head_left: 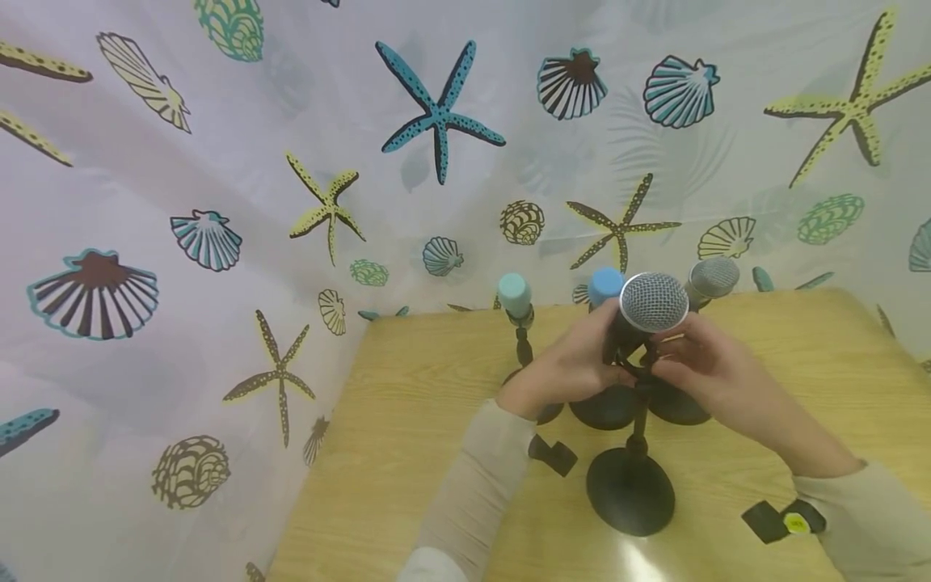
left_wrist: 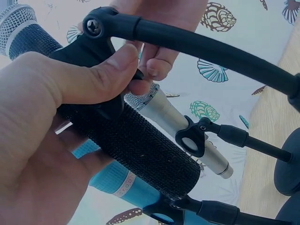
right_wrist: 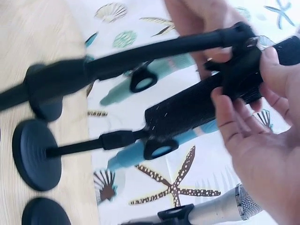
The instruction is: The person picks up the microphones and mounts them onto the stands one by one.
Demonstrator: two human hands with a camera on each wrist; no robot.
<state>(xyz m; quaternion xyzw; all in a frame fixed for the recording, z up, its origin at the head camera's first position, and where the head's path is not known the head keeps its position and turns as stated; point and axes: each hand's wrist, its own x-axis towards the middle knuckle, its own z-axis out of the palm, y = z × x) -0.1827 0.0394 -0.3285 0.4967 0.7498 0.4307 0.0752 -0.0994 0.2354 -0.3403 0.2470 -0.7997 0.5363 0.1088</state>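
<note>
A black microphone (head_left: 655, 303) with a silver mesh head sits in the black clip (left_wrist: 86, 49) of a desk stand (head_left: 631, 493), its textured body (left_wrist: 150, 152) slanting down and away from me. My left hand (head_left: 570, 364) grips the microphone at the clip, thumb over the clip and fingers behind the body. From the opposite side, my right hand (head_left: 716, 372) holds the clip with curled fingers; in the right wrist view this hand (right_wrist: 267, 136) has its fingertips at the clip's edge. The stand's round base rests on the wooden table.
Behind stand more microphones on black stands: a mint one (head_left: 516, 295), a blue one (head_left: 606, 284) and a silver one (head_left: 714, 279). The wooden table (head_left: 407, 420) meets a curtain (head_left: 240, 162) printed with shells and starfish. Black wrist straps hang near both cuffs.
</note>
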